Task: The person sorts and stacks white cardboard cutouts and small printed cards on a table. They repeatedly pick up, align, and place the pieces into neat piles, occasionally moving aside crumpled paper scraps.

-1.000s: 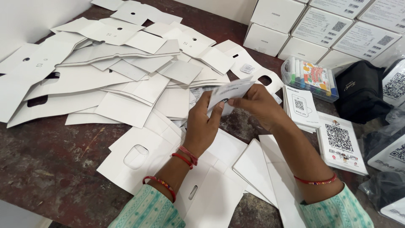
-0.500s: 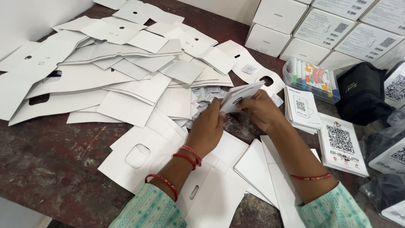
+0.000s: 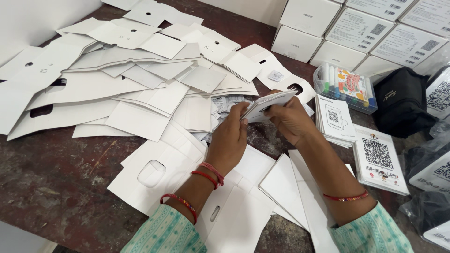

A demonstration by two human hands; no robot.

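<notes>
White flat cardboard cut-outs (image 3: pixel 140 89) everywhere, plain, some with dark little holes. The folded white card piece (image 3: pixel 272 102) in my left hand (image 3: pixel 232 138) and right hand (image 3: pixel 291 121) is white too, grey in its shadowed fold. Red and pink thread bangles (image 3: pixel 208 172) on my left wrist, a thin red thread band (image 3: pixel 349 197) on my right. My pale green sleeves (image 3: pixel 164 234) carry fine white dotted stripes. The rough wooden table (image 3: pixel 56 178) is dark reddish brown, scuffed pale. White square boxes (image 3: pixel 309 23), black-and-white code cards (image 3: pixel 378 158), a black fabric pouch (image 3: pixel 403 100), a clear box of many-coloured markers (image 3: pixel 347 86).
</notes>
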